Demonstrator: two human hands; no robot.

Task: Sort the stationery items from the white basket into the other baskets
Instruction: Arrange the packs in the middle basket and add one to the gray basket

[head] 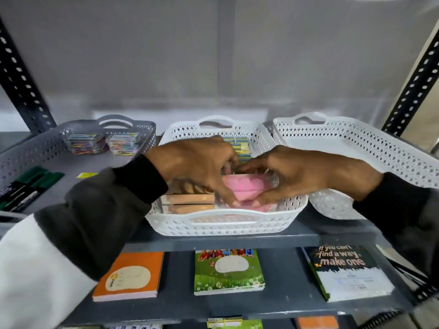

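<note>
The middle white basket (221, 225) on the shelf holds a clear box of pink items (244, 187), clear boxes of tan items (187, 203) and small yellow-blue packets (242, 144) at the back. Both hands reach into it. My left hand (197, 166) and my right hand (301, 173) each close their fingers around the pink box from either side. The grey basket (31, 153) on the left contains boxes of coloured clips (104, 143) and green markers (31, 186). On the right stands another white basket (380, 148), with nothing showing inside it.
Slotted dark uprights (21, 84) frame the shelf on both sides. The shelf below carries an orange notebook (130, 276), a green notebook (228, 271) and a dark notebook (344, 271). A small yellow packet (86, 175) lies in the grey basket.
</note>
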